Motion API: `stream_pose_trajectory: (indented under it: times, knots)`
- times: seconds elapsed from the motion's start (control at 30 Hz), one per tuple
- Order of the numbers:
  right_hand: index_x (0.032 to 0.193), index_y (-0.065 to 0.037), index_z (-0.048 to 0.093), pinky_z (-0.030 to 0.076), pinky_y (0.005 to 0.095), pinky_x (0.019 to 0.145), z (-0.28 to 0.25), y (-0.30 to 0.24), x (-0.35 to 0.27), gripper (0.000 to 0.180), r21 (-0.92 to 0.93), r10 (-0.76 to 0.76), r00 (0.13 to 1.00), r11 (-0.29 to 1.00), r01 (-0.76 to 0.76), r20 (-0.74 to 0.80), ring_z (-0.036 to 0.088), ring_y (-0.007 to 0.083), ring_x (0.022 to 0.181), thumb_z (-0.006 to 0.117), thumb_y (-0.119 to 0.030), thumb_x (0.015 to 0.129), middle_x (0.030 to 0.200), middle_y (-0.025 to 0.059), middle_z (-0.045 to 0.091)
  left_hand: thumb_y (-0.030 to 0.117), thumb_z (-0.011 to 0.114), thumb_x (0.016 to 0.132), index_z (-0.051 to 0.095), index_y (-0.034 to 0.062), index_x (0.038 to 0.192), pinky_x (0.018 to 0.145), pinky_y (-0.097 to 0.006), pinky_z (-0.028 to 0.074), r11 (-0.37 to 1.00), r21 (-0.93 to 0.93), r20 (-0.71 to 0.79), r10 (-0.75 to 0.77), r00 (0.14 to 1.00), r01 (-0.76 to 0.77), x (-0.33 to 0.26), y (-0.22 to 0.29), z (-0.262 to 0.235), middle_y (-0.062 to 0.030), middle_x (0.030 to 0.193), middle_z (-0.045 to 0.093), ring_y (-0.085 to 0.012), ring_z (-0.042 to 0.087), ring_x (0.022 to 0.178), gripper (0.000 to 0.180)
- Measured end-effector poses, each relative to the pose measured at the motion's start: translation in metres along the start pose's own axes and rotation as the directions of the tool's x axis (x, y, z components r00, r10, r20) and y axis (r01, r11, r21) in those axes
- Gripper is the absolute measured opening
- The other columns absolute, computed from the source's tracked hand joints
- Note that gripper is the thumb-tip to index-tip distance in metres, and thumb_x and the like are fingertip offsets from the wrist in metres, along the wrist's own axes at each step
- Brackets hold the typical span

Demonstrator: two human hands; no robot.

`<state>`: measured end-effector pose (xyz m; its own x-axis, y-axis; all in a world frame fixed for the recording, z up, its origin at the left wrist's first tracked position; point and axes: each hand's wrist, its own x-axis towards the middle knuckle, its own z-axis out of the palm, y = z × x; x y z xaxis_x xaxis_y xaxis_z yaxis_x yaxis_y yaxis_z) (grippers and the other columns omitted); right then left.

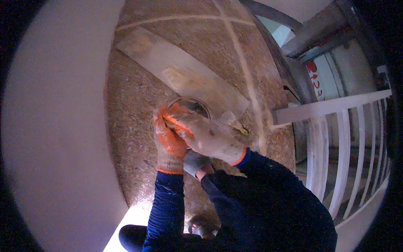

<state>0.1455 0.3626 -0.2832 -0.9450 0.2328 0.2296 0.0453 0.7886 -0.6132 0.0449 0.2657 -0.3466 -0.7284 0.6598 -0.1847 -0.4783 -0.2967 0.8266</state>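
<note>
My left hand (167, 140) and my right hand (208, 136), both in dusty white work gloves with orange coating, come together in front of me. Their fingers are closed and pressed against each other; anything between them is hidden. Just beyond them shows the curved rim of a round container (203, 105), mostly covered by the gloves, with a dark inside. A long pale board (201, 71) with a tan smeared patch lies on the floor past the container. To the right of my right hand lies a small pale object with a yellowish end (241, 127), its kind unclear.
A plain wall (58, 117) rises on the left. The rough brown floor (130, 105) carries light filler-like lines (241, 54). On the right runs a white railing (336, 107) with balusters beside a lower space. My foot and legs are below my hands; bright light falls at lower left.
</note>
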Motion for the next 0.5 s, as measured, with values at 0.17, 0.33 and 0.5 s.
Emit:
stream_pose_trajectory:
  times: [0.17,0.33,0.5]
  knots:
    - [0.151,-0.007,0.047,0.030,0.0459,0.123,0.039,0.033,-0.013,0.050,-0.059,-0.013,0.999,0.998,0.011,-0.036,0.042,0.0358,0.146,0.054,-0.025,0.105,0.155,0.0196,0.047,0.046,0.043,0.107,0.054,0.0022,0.139,0.111,-0.041,0.044,0.791,0.474,0.004,0.437,0.899,-0.387,-0.013,-0.002,0.023,-0.0138,0.136,0.062,-0.0272,0.057,0.126,0.055]
    - [0.157,-0.006,0.035,0.028,0.0435,0.123,0.044,0.019,-0.019,0.062,0.365,0.150,0.988,0.919,-0.149,0.026,0.035,0.0284,0.150,0.058,-0.031,0.106,0.163,0.0152,0.036,0.040,0.037,0.111,0.049,-0.0002,0.146,0.120,-0.042,0.035,0.988,-0.125,-0.050,0.081,0.995,-0.087,0.007,0.014,0.032,-0.0148,0.151,0.051,-0.0283,0.047,0.140,0.055]
    - [0.158,-0.007,0.036,0.033,0.0375,0.122,0.000,0.028,-0.010,0.056,0.310,0.381,0.882,0.834,-0.457,0.277,0.036,0.0226,0.149,0.042,-0.037,0.111,0.164,0.0106,0.037,0.047,0.039,0.110,0.032,0.0037,0.159,0.121,-0.034,0.028,0.991,-0.119,0.011,0.064,0.998,-0.062,-0.009,-0.027,0.045,-0.0093,0.157,0.040,-0.0215,0.037,0.145,0.065]
